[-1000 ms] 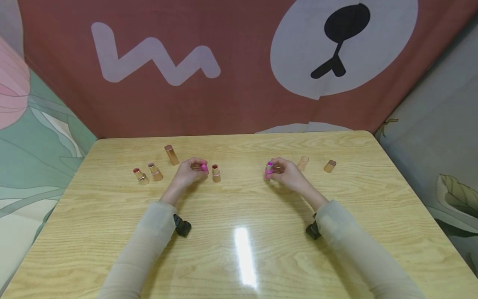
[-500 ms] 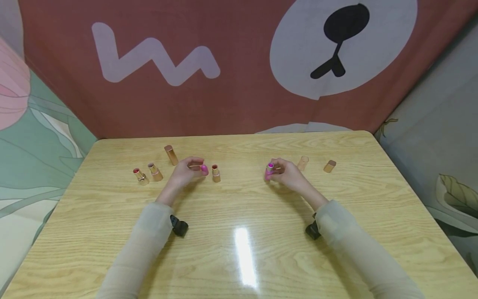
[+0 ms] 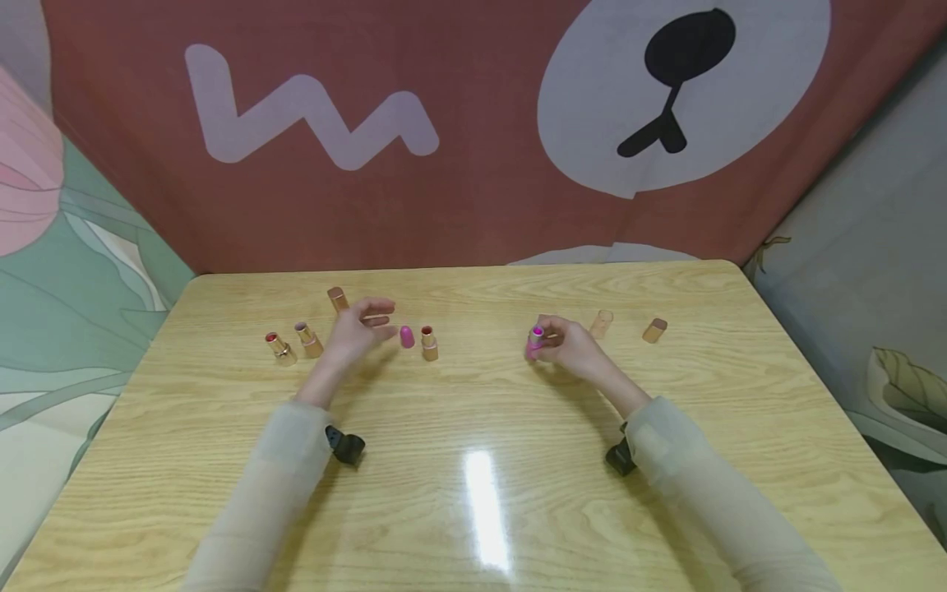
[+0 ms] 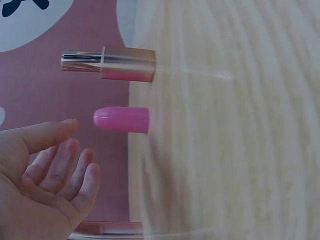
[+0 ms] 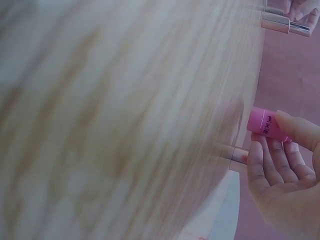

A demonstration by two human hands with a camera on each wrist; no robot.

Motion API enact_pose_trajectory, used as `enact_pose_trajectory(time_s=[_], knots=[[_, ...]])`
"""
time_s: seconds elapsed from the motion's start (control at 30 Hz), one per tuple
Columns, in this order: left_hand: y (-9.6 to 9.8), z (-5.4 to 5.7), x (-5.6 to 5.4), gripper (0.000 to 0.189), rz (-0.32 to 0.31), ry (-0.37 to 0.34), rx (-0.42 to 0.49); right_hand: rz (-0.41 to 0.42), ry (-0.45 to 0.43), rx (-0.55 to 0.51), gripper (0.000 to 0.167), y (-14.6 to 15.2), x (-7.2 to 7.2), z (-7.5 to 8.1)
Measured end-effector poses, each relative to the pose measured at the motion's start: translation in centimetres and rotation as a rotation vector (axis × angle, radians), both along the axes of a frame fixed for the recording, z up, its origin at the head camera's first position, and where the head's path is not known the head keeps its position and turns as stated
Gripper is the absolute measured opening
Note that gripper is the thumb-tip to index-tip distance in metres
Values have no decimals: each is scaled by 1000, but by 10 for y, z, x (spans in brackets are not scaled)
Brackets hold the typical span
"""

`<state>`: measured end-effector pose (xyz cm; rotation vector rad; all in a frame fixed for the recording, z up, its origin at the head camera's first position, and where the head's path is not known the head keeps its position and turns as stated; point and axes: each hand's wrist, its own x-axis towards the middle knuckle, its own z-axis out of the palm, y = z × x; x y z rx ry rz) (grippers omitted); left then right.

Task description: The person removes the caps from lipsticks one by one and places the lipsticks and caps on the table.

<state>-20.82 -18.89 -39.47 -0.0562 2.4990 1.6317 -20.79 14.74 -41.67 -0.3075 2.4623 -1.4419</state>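
A pink lipstick cap [image 3: 407,337] stands upright on the table, just right of my left hand [image 3: 360,329]. That hand's fingers are spread and relaxed, apart from the cap in the left wrist view. My right hand [image 3: 567,345] pinches a pink lipstick tube [image 5: 264,121] between thumb and fingers, its open end up. A gold uncapped lipstick [image 3: 429,345] stands right beside the pink cap. Behind my left hand a tall gold cap [image 3: 337,298] is partly hidden.
Two more uncapped lipsticks, one red-tipped [image 3: 281,350] and one gold [image 3: 308,339], stand at the left. Past my right hand are a clear peach cap [image 3: 601,323] and a small brown-gold cap [image 3: 654,330]. A printed cloth [image 3: 473,214] hangs behind the table.
My left hand has let go of the pink cap, leaving it standing, and has drawn back to the left with its fingers opening. The right hand stays nearly still.
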Motion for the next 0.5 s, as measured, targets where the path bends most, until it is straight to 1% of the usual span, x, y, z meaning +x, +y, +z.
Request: enact_pose_trajectory(time_s=[0.17, 0.33, 0.5], knots=[[-2, 9, 0, 44, 21, 32, -26, 0, 2, 1, 30, 0, 0, 0], [-5, 16, 0, 43, 19, 51, -15, 0, 1, 14, 28, -1, 0, 0], [-9, 22, 1, 42, 17, 106, -10, -1, -7, 34, 25, -1, -1, -1]])
